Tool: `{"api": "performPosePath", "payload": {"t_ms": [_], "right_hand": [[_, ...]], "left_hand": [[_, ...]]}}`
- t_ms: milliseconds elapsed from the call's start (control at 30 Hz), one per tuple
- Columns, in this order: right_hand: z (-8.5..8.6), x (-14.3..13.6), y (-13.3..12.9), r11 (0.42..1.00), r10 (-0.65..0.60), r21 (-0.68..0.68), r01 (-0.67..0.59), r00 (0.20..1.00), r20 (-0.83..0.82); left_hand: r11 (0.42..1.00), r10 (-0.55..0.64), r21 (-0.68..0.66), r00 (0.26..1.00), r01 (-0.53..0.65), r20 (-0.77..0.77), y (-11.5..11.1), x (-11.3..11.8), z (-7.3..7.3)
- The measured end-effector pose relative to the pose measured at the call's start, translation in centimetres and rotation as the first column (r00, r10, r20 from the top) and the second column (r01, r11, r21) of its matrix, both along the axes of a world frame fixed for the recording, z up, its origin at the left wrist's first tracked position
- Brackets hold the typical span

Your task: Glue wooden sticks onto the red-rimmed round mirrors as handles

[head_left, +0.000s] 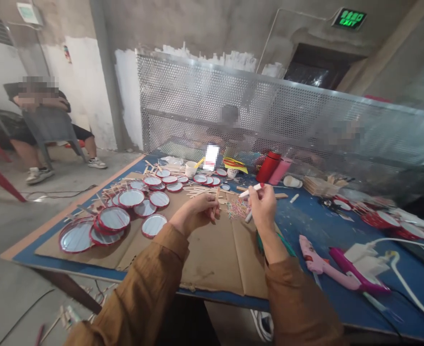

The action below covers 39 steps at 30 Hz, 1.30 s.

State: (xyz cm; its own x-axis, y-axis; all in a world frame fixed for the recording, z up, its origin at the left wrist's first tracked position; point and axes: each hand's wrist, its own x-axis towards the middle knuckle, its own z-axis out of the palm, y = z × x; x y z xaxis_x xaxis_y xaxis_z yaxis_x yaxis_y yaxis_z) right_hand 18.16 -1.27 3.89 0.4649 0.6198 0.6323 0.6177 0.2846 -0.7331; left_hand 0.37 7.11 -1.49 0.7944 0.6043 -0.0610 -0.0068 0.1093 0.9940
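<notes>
My left hand [202, 207] is closed around a thin wooden stick [217, 196], which stands nearly upright above the brown cardboard [212, 259]. In my right hand [264, 205] is a white marker [250, 190] with a red end, tilted towards the left hand. A grey-white cylinder end [248, 216] shows just under that hand; I cannot tell whether it is held. Between the hands lies a tangle of thin coloured strands [235, 206]. More flat wooden sticks [197, 191] are behind the left hand. Several round, red-rimmed discs [154, 225] are spread and stacked to the left.
A pink glue gun [314, 257], a purple one [341, 264] and a white cable [406, 288] lie at the right on the blue table [287, 218]. Red bottle [268, 166], pink bottle [281, 170] and paper cup [190, 169] stand at the back, before a perforated metal screen [197, 101]. A person sits at far left.
</notes>
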Motion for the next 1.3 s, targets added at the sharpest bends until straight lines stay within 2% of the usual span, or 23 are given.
{"api": "performPosePath", "payload": {"t_ms": [67,100,167,333,533,600,667,767,800,833,867,900,967,1000,1033,1100,1200,1233,1300], "right_hand": [[-0.4,-2.0,-0.3,0.991,0.137,0.025,-0.135,0.984,-0.115],[-0.6,-2.7,-0.3,0.985,0.174,0.024,-0.172,0.975,-0.136],[-1.3,-3.4,-0.1,0.976,0.215,0.014,-0.215,0.964,-0.159],[-2.5,-2.9,1.0,0.968,0.241,-0.008,-0.251,0.939,-0.247],[-1.9,-3.4,1.0,0.971,0.226,0.035,-0.236,0.862,-0.454],[-1.4,-3.0,0.9,0.976,0.208,0.043,-0.213,0.861,-0.464],[-1.0,-1.5,0.7,0.991,0.133,0.038,-0.128,0.907,-0.399],[-0.5,2.3,0.3,0.992,-0.128,-0.033,0.125,0.981,-0.143],[-0.4,3.7,0.1,0.964,-0.246,-0.108,0.243,0.969,-0.011],[-0.4,4.9,-0.1,0.908,-0.335,-0.22,0.357,0.933,0.134],[-0.4,5.9,-0.3,0.821,-0.379,-0.346,0.454,0.887,0.264],[-0.4,6.7,-0.4,0.718,-0.369,-0.47,0.514,0.853,0.368],[-0.6,7.6,-0.5,0.503,-0.257,-0.67,0.547,0.834,0.488],[-0.8,7.8,-0.4,0.421,-0.196,-0.73,0.539,0.839,0.507],[-0.9,7.8,-0.3,0.364,-0.147,-0.765,0.532,0.844,0.516],[-1.2,7.7,-0.2,0.316,-0.102,-0.787,0.53,0.843,0.527],[-1.2,7.5,-0.4,0.323,-0.089,-0.776,0.541,0.834,0.545],[-1.1,7.3,-0.5,0.347,-0.082,-0.754,0.558,0.819,0.569],[-1.0,6.9,-0.7,0.438,-0.033,-0.678,0.59,0.764,0.644]], "left_hand": [[0.999,0.051,-0.018,0.997,-0.051,0.052,-0.2,0.2,-0.3],[0.993,0.116,-0.038,0.988,-0.113,0.101,-0.2,0.3,-0.4],[0.995,0.083,-0.052,0.996,-0.081,0.037,-0.2,0.5,-0.6],[0.999,0.049,-0.021,0.999,-0.049,-0.007,0.3,0.4,-0.2],[0.999,0.044,-0.001,0.996,-0.045,-0.075,0.3,0.3,0.3],[0.999,0.045,-0.012,0.998,-0.046,-0.049,-0.1,0.4,0.2],[0.996,0.082,-0.04,0.996,-0.081,0.022,-0.7,0.3,-0.1],[0.99,0.136,-0.037,0.986,-0.133,0.099,-1.2,0.1,-0.2],[0.991,0.131,-0.026,0.987,-0.129,0.093,-1.2,0.1,-0.1],[0.993,0.115,-0.013,0.991,-0.114,0.072,-1.1,0.0,0.1],[0.996,0.091,-0.002,0.995,-0.091,0.033,-0.9,0.0,0.2],[0.997,0.076,0.008,0.997,-0.076,-0.012,-0.7,0.0,0.4],[0.998,0.058,0.019,0.996,-0.057,-0.065,-0.3,0.0,0.5],[0.998,0.058,0.021,0.996,-0.057,-0.061,-0.2,0.1,0.4],[0.998,0.063,0.018,0.997,-0.063,-0.051,-0.1,0.1,0.3],[0.996,0.089,0.007,0.996,-0.089,-0.019,-0.1,0.2,-0.1],[0.995,0.1,0.001,0.994,-0.1,-0.032,-0.1,0.3,-0.3],[0.995,0.1,0.006,0.994,-0.1,-0.049,-0.1,0.3,-0.2],[0.995,0.095,0.026,0.992,-0.093,-0.087,-0.1,0.3,0.1]]}}
